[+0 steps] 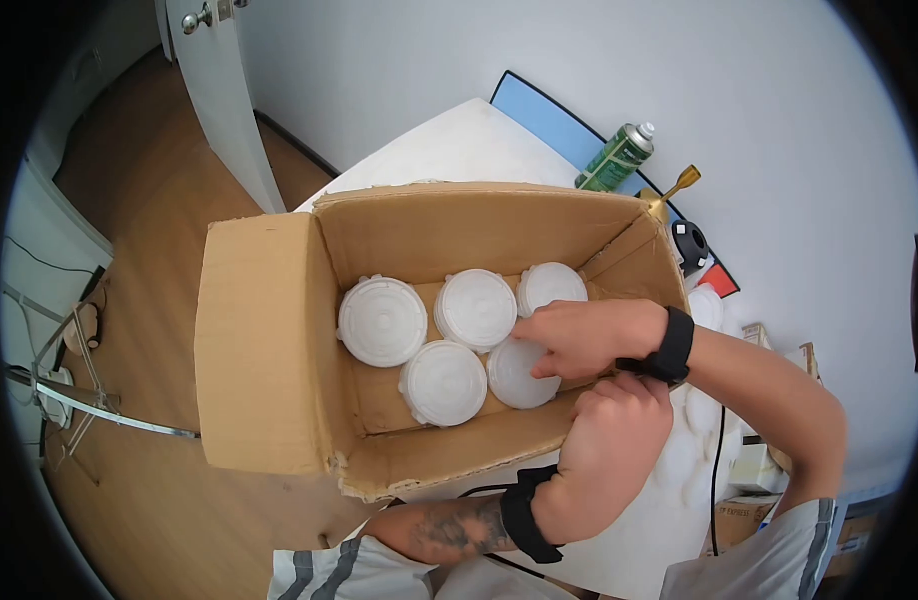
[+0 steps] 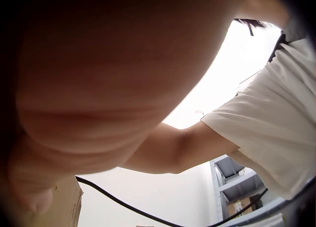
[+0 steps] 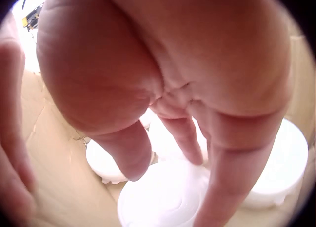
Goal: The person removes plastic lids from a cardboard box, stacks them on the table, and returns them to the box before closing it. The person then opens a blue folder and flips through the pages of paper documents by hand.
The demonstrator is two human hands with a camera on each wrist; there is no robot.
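Cardboard box (image 1: 261, 350) surrounds a tub (image 1: 522, 388) beneath right fingers (image 1: 541, 325).

Right hand (image 1: 604, 332): some of its fingers are out of sight in the head view, tucked below the palm.
Nearest container (image 1: 520, 380): partly covered by that hand; cut off by the bottom edge in the right wrist view.
Far right container (image 1: 552, 284): lower rim partly hidden.
White lids (image 1: 383, 320): too cloudy to show what lies beneath.
Left hand (image 1: 619, 440): fingertips hidden in the head view; palm dark and blurred in the left wrist view.
Cardboard box (image 1: 261, 350): near right corner covered by the hands.
Spray can (image 1: 616, 158): label too small to read.
Door (image 1: 219, 100): top cut off.
Sleeve (image 1: 349, 570): cut off below.
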